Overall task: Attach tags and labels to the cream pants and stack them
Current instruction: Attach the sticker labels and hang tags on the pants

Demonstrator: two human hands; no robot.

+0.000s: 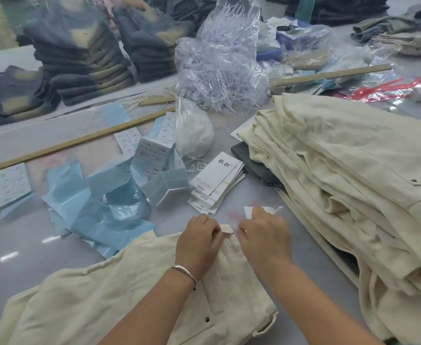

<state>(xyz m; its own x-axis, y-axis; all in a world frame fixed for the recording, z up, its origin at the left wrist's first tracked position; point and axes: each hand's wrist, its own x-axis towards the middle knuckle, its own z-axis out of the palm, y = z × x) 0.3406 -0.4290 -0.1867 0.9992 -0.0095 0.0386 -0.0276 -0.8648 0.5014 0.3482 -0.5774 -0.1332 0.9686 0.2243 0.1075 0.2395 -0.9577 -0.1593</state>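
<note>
Garment finishing workshop: grey worktop [42, 257] carrying folded dark jeans stacks [80, 58] along far edge, cream pants pile [341, 170] at right edge, hang tags [217, 180], bagged plastic fasteners [219, 70].

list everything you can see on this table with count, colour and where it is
cream pants: one pair, cream, near edge under both hands
pile of cream pants: one pile, cream, right side
white hang tags: one loose stack, white, centre, just beyond the hands
blue label sheets: many, pale blue, scattered left of centre
plastic bag of fasteners: one, clear with white strips, centre back
wooden sticks: two, tan, one left, one back right
dark folded garments: several stacks, dark grey-blue, back left
red plastic strips: a bunch, red, back right
bracelet: one, silver, left wrist
left hand: pinches the waistband tab
right hand: blurred, holds a white tag
</note>
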